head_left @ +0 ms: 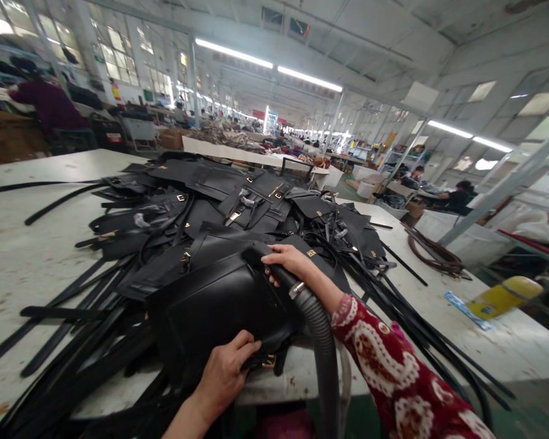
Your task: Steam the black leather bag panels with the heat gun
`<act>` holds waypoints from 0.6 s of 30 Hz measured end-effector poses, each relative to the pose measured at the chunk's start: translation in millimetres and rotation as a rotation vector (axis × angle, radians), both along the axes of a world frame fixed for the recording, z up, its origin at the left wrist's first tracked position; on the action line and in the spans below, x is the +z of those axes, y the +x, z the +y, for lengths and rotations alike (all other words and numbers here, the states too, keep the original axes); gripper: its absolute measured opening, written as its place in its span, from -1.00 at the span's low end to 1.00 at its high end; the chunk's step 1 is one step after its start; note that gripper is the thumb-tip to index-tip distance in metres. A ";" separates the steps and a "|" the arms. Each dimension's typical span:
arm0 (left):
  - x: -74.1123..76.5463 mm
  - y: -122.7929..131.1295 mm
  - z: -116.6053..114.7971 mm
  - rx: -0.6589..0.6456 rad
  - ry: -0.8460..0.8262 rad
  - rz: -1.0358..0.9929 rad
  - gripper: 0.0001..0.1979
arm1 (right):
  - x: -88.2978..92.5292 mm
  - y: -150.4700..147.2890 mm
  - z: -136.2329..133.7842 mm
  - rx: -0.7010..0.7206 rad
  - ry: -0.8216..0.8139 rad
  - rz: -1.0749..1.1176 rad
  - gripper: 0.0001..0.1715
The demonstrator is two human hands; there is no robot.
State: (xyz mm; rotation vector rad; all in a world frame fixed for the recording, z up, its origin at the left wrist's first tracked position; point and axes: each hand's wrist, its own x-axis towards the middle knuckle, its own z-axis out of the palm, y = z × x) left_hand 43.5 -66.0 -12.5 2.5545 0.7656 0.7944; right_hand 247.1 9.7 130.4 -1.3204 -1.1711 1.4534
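Observation:
A black leather bag [215, 305] lies at the near edge of the white table [22, 256], on a heap of black bags and straps. My left hand [226, 369] grips the bag's lower edge near a gold buckle, fingers closed over it. My right hand [289, 261], in a red patterned sleeve, is wrapped round the black nozzle of a grey ribbed hose [320, 341]. The nozzle tip rests against the top of the bag.
Many more black bags with gold clasps [238, 195] and long loose straps [64, 305] cover the table. A yellow and blue item [494, 299] lies at the right edge. Other people [50, 103] work at tables further back.

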 end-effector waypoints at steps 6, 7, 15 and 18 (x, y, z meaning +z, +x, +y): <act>5.8 7.0 -11.0 0.073 -0.094 0.167 -0.53 | 16.4 -3.3 35.3 -0.089 0.078 -0.029 -0.49; 10.7 7.6 -12.8 0.083 -0.117 0.223 -0.53 | 19.4 -1.1 32.6 -0.132 0.120 -0.024 -0.48; 83.6 7.6 29.3 -0.230 -0.554 0.328 -0.36 | 16.1 28.4 -49.0 -0.237 0.210 0.009 -0.23; 99.4 22.0 76.4 0.126 -0.329 -0.124 -0.49 | 1.1 25.9 -74.3 -0.228 0.187 0.037 -0.16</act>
